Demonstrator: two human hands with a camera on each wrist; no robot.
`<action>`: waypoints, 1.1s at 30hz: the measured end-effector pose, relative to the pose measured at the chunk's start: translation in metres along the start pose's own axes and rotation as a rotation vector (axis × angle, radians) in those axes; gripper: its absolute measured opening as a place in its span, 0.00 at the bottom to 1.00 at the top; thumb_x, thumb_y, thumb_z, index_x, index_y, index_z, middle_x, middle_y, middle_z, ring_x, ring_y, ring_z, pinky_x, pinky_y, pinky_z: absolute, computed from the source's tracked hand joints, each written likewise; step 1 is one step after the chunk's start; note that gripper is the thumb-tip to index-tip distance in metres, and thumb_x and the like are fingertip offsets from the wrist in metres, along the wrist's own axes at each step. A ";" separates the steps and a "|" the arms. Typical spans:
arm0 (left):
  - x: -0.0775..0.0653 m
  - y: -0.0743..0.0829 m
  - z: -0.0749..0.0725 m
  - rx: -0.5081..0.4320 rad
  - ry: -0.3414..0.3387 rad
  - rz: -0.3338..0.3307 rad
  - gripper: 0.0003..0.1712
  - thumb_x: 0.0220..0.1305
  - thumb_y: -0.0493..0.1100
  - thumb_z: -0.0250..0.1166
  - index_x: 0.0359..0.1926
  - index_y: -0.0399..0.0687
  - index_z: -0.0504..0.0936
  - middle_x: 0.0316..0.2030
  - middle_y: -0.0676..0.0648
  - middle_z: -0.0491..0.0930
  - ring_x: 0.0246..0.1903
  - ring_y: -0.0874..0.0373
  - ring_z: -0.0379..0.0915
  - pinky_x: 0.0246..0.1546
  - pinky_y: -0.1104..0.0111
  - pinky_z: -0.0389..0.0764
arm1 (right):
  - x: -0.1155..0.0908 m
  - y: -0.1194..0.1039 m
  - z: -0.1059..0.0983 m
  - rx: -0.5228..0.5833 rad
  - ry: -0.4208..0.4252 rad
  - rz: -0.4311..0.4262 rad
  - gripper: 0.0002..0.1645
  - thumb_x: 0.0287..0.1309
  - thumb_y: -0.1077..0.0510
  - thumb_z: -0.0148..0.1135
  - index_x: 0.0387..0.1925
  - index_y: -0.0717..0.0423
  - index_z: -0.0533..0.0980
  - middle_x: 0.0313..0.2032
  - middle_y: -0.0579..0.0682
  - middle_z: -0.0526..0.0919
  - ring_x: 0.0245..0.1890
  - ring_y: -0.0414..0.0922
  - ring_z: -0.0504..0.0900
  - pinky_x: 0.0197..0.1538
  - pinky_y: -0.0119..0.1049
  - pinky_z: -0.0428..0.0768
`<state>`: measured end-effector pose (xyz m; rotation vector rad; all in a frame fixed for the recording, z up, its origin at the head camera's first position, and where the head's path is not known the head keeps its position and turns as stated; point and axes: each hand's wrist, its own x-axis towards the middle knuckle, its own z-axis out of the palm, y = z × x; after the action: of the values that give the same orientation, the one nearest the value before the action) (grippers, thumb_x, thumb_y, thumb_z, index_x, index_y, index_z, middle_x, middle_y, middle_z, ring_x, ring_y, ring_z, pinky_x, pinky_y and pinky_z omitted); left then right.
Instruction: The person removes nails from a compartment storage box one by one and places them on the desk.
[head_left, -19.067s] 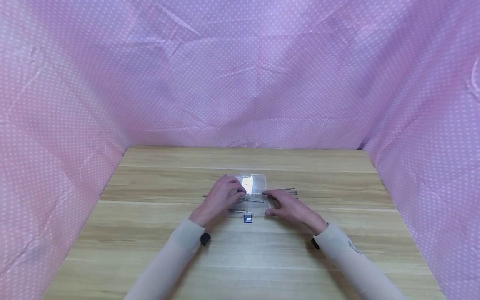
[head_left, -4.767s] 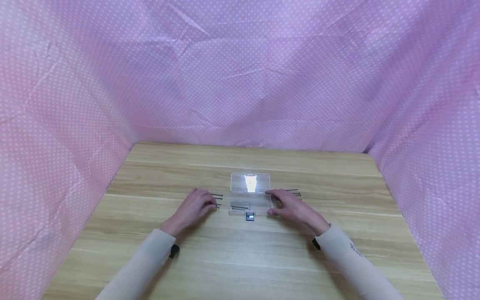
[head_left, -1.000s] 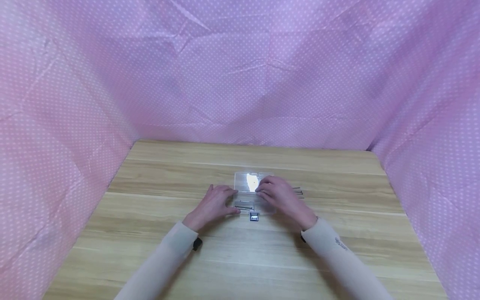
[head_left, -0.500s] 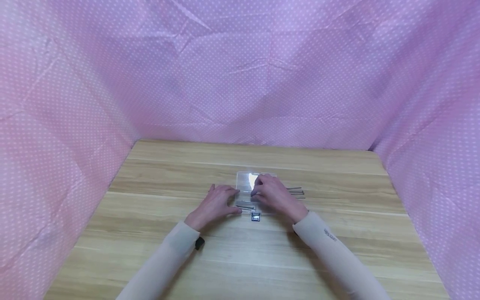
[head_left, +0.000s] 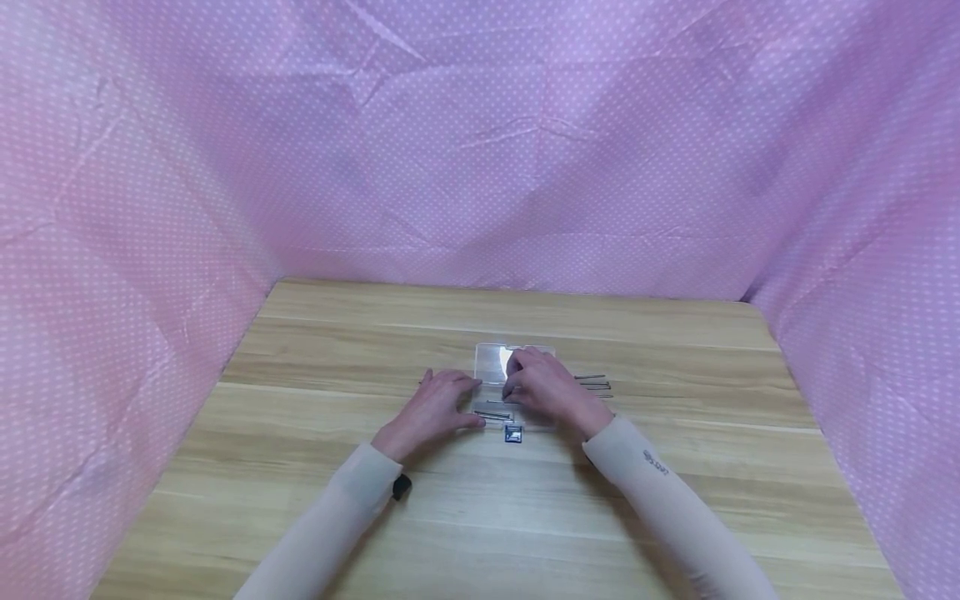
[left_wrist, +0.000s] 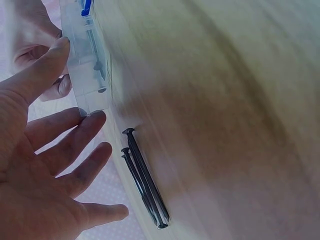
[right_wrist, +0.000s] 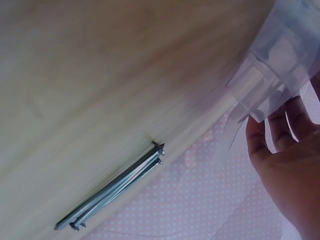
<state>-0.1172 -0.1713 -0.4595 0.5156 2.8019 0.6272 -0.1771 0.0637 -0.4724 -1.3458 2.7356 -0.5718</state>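
Note:
A clear plastic box (head_left: 491,364) lies on the table, its lid swung back. Nails (head_left: 492,415) lie in its front left compartment, and a blue latch (head_left: 513,434) juts from the front. My left hand (head_left: 433,408) holds the box's left end; in the left wrist view the thumb presses the front wall and fingertips touch the rear corner. Over the box, my right hand (head_left: 546,385) reaches in with bent fingers; whether it pinches anything is hidden. Its fingers (right_wrist: 257,137) show beyond the rear edge in the right wrist view.
Several loose nails (head_left: 595,385) lie right of the box, behind the right hand. More loose nails (left_wrist: 145,180) lie on the left, beneath the left hand. A pink dotted cloth (head_left: 495,167) surrounds the wooden table (head_left: 480,517).
Earlier my left hand was among the left nails and my right held the box's right end. Now the left holds the box; the right has moved left over it.

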 end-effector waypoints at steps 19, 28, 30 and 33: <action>-0.002 0.004 0.002 -0.028 0.000 -0.040 0.42 0.57 0.57 0.79 0.67 0.41 0.78 0.63 0.40 0.79 0.68 0.43 0.68 0.75 0.35 0.48 | 0.005 -0.001 0.003 -0.019 -0.023 -0.044 0.06 0.63 0.52 0.73 0.40 0.43 0.91 0.55 0.50 0.80 0.54 0.48 0.75 0.58 0.47 0.75; -0.001 0.004 0.001 -0.010 0.009 -0.029 0.41 0.57 0.57 0.78 0.66 0.42 0.79 0.61 0.40 0.80 0.67 0.43 0.69 0.74 0.34 0.50 | 0.012 -0.003 0.005 0.002 -0.052 -0.037 0.06 0.62 0.53 0.74 0.40 0.46 0.90 0.56 0.49 0.80 0.57 0.49 0.75 0.63 0.48 0.75; -0.001 0.004 0.001 -0.010 0.011 -0.026 0.41 0.57 0.57 0.78 0.66 0.42 0.79 0.61 0.40 0.80 0.67 0.43 0.69 0.73 0.34 0.51 | 0.012 -0.004 0.005 0.017 -0.067 -0.030 0.05 0.62 0.54 0.74 0.40 0.47 0.89 0.56 0.50 0.80 0.58 0.49 0.75 0.64 0.48 0.75; 0.000 0.004 0.002 -0.009 0.015 -0.024 0.40 0.56 0.57 0.79 0.65 0.42 0.80 0.60 0.40 0.80 0.66 0.43 0.70 0.72 0.33 0.52 | 0.012 -0.005 0.004 0.030 -0.088 -0.025 0.05 0.62 0.56 0.73 0.40 0.49 0.88 0.57 0.50 0.80 0.59 0.49 0.75 0.65 0.49 0.74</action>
<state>-0.1155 -0.1671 -0.4591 0.4772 2.8137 0.6418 -0.1804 0.0501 -0.4731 -1.3659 2.6338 -0.5395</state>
